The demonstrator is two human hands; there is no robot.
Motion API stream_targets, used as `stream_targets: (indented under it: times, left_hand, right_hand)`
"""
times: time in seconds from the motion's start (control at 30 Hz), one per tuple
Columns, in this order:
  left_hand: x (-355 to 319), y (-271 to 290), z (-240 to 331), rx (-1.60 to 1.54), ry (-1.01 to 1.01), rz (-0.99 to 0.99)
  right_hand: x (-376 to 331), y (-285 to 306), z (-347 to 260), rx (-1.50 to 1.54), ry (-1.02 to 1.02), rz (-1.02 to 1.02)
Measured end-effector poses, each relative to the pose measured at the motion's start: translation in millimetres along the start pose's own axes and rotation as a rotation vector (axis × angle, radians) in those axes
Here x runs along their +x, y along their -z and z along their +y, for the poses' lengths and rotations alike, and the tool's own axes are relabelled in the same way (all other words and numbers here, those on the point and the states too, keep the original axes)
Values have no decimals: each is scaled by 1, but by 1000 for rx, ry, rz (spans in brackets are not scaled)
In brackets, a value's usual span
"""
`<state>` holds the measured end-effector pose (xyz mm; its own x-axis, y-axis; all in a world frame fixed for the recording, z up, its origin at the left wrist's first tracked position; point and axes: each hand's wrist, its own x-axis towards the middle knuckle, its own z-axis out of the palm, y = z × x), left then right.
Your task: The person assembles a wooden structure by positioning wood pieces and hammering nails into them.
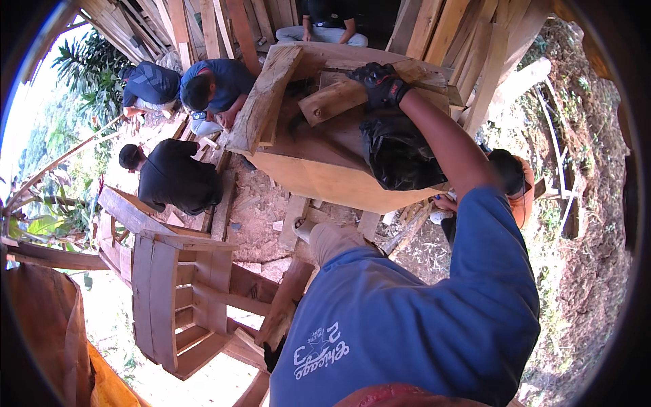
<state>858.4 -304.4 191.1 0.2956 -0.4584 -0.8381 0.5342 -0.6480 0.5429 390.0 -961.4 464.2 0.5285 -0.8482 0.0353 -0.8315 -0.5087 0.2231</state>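
My right hand [381, 85], in a black glove, reaches over a large wooden box [332, 178]. Its fingers are closed over the end of a short, thick wood block [331, 102], which lies tilted above the box's open top. A crumpled black plastic bag [400, 152] hangs over the box's near edge, under my forearm. Along the box's left side rests a rough plank [268, 95]. Of my left hand I make out at most a dark patch beside my blue shirt, at the lower end of a wooden post [288, 298]; its fingers are hidden.
To the left stands a slatted wooden frame [183, 292]. Two people in dark shirts [180, 176] [224, 85] crouch beyond it, with another [152, 85] farther off. Someone sits behind the box; a person in orange [523, 193] is at right. Boards [468, 61] lean behind.
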Motion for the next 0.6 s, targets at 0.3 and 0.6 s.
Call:
stream_targets:
  times: [0.3,0.6]
  left_hand:
    - [-13,10,-17,-86,13,9]
    - [-15,14,-12,-80,26,-16]
  right_hand:
    - [11,12,14,24,101,157]
    - [-2,109,-32,-101,99,731]
